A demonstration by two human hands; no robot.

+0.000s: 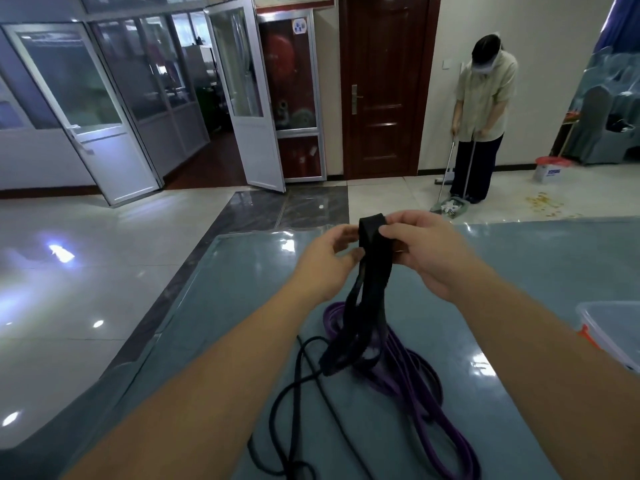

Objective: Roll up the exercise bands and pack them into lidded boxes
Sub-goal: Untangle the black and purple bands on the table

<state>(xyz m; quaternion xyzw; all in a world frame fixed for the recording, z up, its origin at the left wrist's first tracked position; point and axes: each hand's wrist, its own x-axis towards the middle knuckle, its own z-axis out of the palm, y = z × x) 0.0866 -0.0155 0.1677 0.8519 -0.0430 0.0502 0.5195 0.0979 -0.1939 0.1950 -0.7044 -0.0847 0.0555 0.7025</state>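
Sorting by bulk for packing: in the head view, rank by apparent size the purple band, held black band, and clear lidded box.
1. Purple band
2. Black band
3. Clear lidded box, cut off by the frame, so unsure.

A glossy blue-green table [519, 271] is carrying purple rubber bands [408, 372], thin black bands [294, 393], and a clear plastic box [609, 327] far right.

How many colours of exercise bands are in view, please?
2: a black flat rubber band gripped by both hands, hanging down to the table; purple rubber bands piled on the table beneath. More may be hidden.
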